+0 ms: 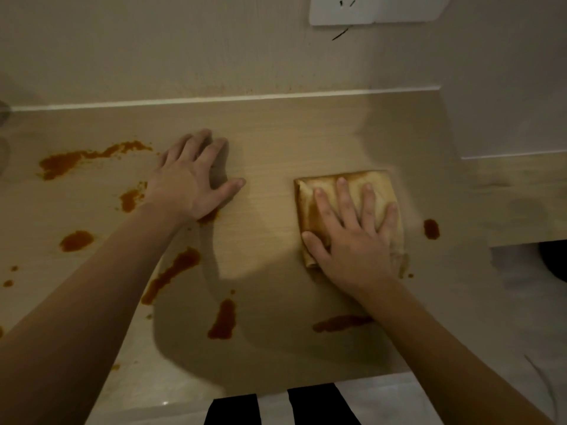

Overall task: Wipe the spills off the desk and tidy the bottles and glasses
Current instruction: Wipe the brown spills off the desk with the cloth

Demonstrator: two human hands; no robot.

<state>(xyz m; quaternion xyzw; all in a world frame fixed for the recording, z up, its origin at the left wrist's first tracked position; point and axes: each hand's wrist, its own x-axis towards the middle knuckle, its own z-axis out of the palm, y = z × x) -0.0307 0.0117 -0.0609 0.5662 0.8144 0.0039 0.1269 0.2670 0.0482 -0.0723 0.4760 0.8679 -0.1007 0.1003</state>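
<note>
My right hand lies flat with spread fingers on a folded tan cloth, pressing it onto the light wooden desk. The cloth is stained orange-brown along its left edge. My left hand rests palm down on the bare desk to the left of the cloth, fingers straight. Orange-brown spills mark the desk: a long smear at the far left, a streak beside my left forearm, a blob near the front, a smear under my right wrist, and a small spot right of the cloth. No bottles or glasses are clearly visible.
A beige wall rises behind the desk, with a white socket plate at the top. At the right the desk steps into a white panel and a lower shelf edge. The desk's front edge runs near the bottom, above black-and-white striped fabric.
</note>
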